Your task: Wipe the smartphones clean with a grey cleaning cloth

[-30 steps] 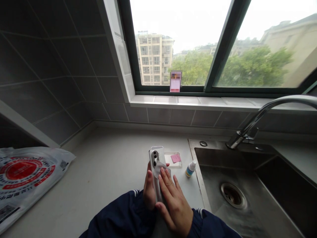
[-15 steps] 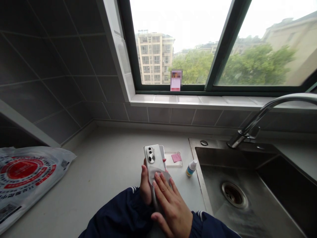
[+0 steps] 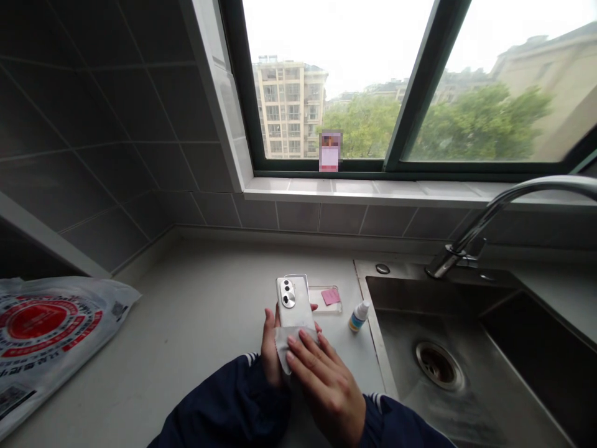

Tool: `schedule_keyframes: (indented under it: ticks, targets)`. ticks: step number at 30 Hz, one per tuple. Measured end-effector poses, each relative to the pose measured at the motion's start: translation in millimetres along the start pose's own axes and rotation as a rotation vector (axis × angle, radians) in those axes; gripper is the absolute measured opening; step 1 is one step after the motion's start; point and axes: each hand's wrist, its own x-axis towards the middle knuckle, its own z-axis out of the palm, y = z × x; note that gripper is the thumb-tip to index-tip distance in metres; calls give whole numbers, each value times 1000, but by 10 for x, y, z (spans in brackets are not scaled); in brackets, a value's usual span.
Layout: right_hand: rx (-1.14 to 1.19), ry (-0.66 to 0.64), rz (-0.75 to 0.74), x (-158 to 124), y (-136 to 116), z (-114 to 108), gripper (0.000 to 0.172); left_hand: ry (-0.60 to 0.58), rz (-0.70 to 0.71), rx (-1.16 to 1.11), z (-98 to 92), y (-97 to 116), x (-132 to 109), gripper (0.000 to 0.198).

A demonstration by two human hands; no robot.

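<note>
Phone (image 3: 293, 302) work happens on a pale countertop (image 3: 200, 323) left of the steel sink (image 3: 466, 348), the biggest thing here after the plastic bag (image 3: 46, 336) with red print lying far to the sink's left. White, with its camera side facing up, the phone is held just left of the sink. Left hand (image 3: 269, 348) has its fingers clamped around the lower edge; right hand (image 3: 326, 386) presses a small cloth (image 3: 286, 342) flat on it, fingers together. Nearer the sink lie a clear case (image 3: 326, 300) and a tiny dropper bottle (image 3: 358, 316).
</note>
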Motion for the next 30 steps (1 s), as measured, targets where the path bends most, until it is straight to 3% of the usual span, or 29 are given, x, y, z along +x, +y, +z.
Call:
schedule_keyframes:
  ticks: [6, 14, 23, 30]
  targets:
    - [15, 52, -1, 3, 3, -5, 34, 29, 9, -24, 13, -43, -21, 81]
    - [57, 90, -33, -8, 2, -57, 34, -17, 27, -4, -9, -91, -51, 79]
    - [94, 247, 119, -17, -3, -45, 58, 20, 152, 112, -76, -44, 47, 52]
    - [234, 335, 299, 10, 31, -107, 57, 118, 276, 246, -138, 0, 153, 43]
